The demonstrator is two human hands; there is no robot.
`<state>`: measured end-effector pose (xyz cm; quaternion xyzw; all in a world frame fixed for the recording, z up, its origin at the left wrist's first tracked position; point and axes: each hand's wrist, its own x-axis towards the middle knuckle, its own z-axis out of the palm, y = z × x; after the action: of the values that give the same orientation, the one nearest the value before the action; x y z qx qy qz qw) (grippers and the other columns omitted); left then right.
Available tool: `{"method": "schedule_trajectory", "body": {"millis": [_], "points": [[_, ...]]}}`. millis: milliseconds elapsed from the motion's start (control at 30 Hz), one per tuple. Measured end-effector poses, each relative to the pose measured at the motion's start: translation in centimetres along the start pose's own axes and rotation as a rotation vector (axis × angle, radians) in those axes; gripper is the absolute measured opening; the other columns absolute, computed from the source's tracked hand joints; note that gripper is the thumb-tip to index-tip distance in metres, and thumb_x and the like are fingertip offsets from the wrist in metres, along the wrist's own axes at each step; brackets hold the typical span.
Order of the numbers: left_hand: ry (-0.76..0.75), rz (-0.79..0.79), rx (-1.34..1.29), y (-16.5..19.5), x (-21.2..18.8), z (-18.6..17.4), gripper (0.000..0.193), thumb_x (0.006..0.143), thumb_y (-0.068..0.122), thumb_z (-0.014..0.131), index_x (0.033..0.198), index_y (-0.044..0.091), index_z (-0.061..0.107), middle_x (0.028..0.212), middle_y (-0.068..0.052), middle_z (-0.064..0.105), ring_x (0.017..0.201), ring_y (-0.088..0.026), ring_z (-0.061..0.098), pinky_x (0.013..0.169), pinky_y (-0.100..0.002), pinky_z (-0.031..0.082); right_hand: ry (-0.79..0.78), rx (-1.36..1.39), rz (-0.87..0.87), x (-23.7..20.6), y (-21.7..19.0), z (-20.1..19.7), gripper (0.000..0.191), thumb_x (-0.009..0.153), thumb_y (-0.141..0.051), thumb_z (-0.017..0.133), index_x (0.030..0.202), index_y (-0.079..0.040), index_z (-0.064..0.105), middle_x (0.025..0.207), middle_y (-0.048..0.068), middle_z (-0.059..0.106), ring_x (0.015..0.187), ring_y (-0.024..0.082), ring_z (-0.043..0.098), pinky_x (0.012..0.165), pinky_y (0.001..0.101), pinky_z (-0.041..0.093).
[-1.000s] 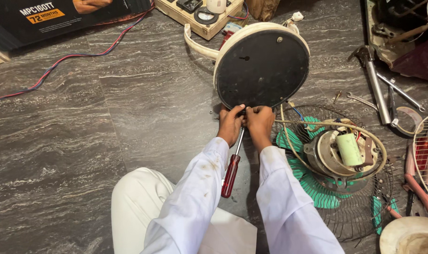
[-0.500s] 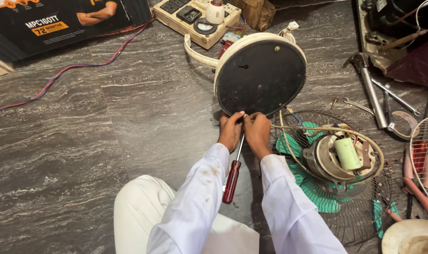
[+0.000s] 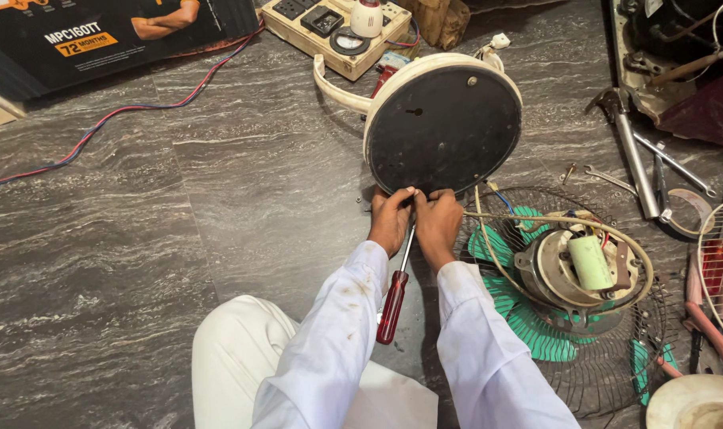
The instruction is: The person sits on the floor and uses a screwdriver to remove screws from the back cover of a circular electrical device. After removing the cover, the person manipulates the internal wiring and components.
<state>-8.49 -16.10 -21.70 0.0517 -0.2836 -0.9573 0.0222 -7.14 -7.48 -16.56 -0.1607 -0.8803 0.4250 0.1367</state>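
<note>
Fan base [image 3: 443, 127]: on the floor, tipped, dark underside toward you. Your left hand [image 3: 391, 218] and right hand [image 3: 438, 222] pinch its lower rim; red-handled screwdriver [image 3: 395, 292] lies loose between your wrists. Risk: base slips, screwdriver rolls off.

The round cream plastic fan base [image 3: 442, 127] shows a matt black underside. At its six o'clock, a glossy red plastic-handled screwdriver [image 3: 393, 306] with bright metal shaft. Floor [image 3: 139, 254]: polished grey marble.
</note>
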Motion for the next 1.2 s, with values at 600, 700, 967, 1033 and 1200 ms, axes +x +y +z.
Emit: {"method": "schedule_trajectory", "body": {"millis": [600,700,967,1033,1200], "points": [[-0.023,0.016,-0.023,-0.3,0.3,-0.5,0.053,0.089,-0.005,0.07,0.137,0.005,0.05,0.121,-0.012,0.061,0.107,-0.024,0.059,0.093,-0.039,0.053,-0.043,-0.124,-0.238,0.2,0.9,0.3,0.022,0.086,-0.019,0.079,0.087,0.003,0.074,0.08,0.025,0.072,0.078,0.042,0.071,0.074,0.0486,0.055],[0.023,-0.042,-0.028,-0.2,0.1,-0.4,0.054,0.085,-0.003,0.069,0.135,0.007,0.05,0.121,-0.01,0.062,0.11,-0.023,0.061,0.093,-0.04,0.054,-0.076,-0.055,-0.191,0.3,0.7,0.2,0.019,0.096,-0.016,0.072,0.088,0.002,0.074,0.08,0.024,0.072,0.078,0.04,0.072,0.073,0.0479,0.055],[0.028,-0.048,-0.007,0.6,-0.2,0.4,0.061,0.083,-0.002,0.068,0.139,0.01,0.047,0.13,-0.01,0.059,0.116,-0.024,0.061,0.095,-0.042,0.054,-0.092,-0.074,-0.1,0.9,-0.3,-0.7,0.02,0.076,-0.014,0.08,0.074,0.0,0.066,0.071,0.022,0.071,0.07,0.038,0.073,0.069,0.0451,0.057],[0.038,-0.046,0.007,0.8,-0.4,0.7,0.062,0.083,-0.002,0.068,0.14,0.011,0.047,0.132,-0.008,0.058,0.117,-0.021,0.06,0.091,-0.042,0.055,-0.091,-0.087,-0.094,0.6,0.1,-0.8,0.021,0.075,-0.014,0.081,0.072,-0.001,0.064,0.071,0.022,0.07,0.07,0.039,0.072,0.068,0.0457,0.056],[0.027,-0.044,0.013,1.9,-1.2,2.0,0.06,0.086,-0.002,0.069,0.141,0.009,0.048,0.13,-0.01,0.059,0.115,-0.024,0.06,0.083,-0.041,0.055,-0.108,-0.027,-0.153,0.0,0.8,-1.1,0.027,0.073,-0.015,0.083,0.069,-0.001,0.06,0.066,0.02,0.066,0.064,0.036,0.068,0.062,0.0448,0.053]]}}
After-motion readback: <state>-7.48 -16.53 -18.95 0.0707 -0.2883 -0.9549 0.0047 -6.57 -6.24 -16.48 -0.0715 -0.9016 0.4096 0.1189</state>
